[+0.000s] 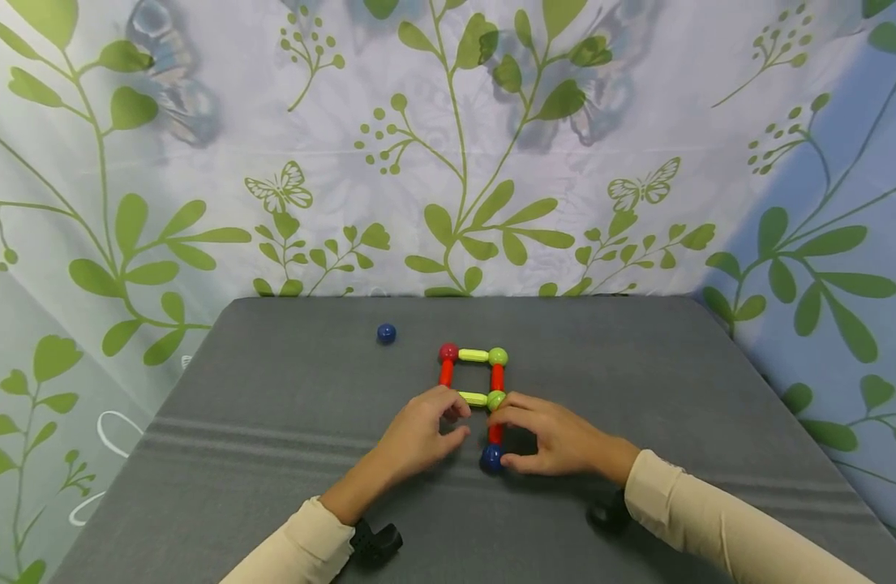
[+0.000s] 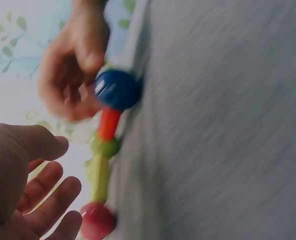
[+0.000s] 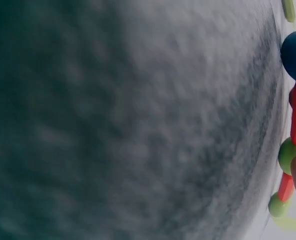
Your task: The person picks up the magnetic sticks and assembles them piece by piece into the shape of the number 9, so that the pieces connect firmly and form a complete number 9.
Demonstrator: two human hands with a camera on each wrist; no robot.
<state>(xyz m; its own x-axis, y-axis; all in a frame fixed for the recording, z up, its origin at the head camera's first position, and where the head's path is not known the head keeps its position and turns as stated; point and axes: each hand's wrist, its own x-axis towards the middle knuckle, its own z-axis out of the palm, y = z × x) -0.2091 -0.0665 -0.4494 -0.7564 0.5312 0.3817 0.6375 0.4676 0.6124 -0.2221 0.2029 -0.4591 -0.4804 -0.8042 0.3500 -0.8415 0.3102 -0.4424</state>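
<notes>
A toy frame of coloured rods and balls lies on the grey table. Its square has a red ball (image 1: 448, 352) and a green ball (image 1: 498, 357) at the far corners, joined by a yellow-green rod (image 1: 473, 355). From the near green corner ball (image 3: 290, 155), a red rod (image 1: 495, 435) runs toward me to a blue ball (image 1: 492, 458). My right hand (image 1: 557, 434) grips this part, thumb at the blue ball, fingers at the green ball. My left hand (image 1: 422, 430), fingers loosely bent and holding nothing, hovers by the near-left corner, hiding its red ball (image 2: 97, 220) from the head view.
A loose blue ball (image 1: 386, 333) lies beyond the frame, to the left. Dark wrist devices (image 1: 375, 543) sit under both forearms. A leaf-patterned curtain (image 1: 389, 162) hangs behind the grey table (image 1: 272, 389).
</notes>
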